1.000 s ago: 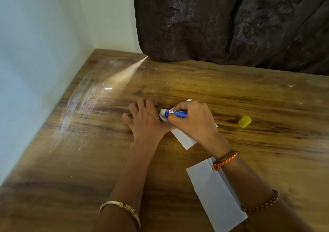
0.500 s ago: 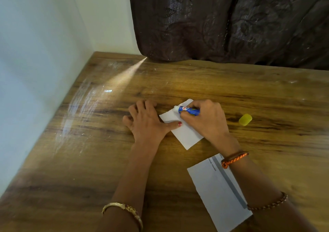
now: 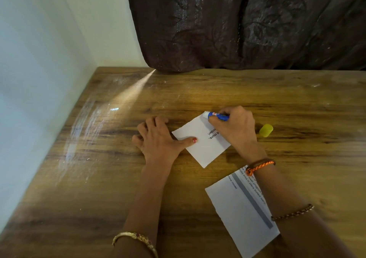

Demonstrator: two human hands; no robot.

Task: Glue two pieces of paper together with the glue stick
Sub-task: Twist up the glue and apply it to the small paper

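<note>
Right hand (image 3: 235,128) pinches glue stick (image 3: 217,116) on paper (image 3: 204,144) (far corner); left hand (image 3: 158,138) — spread — presses it.

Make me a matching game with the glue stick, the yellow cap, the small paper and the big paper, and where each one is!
Things:
1. glue stick
2. yellow cap
3. small paper
4. big paper

Places:
A. lying alone on the table, right of the right hand
B. pinned down by the left hand's thumb
C. partly under the right forearm, nearest the camera
D. held in the right hand, tip on the paper's far corner

Pairs: 1-D, 2-A, 3-B, 4-C
</note>
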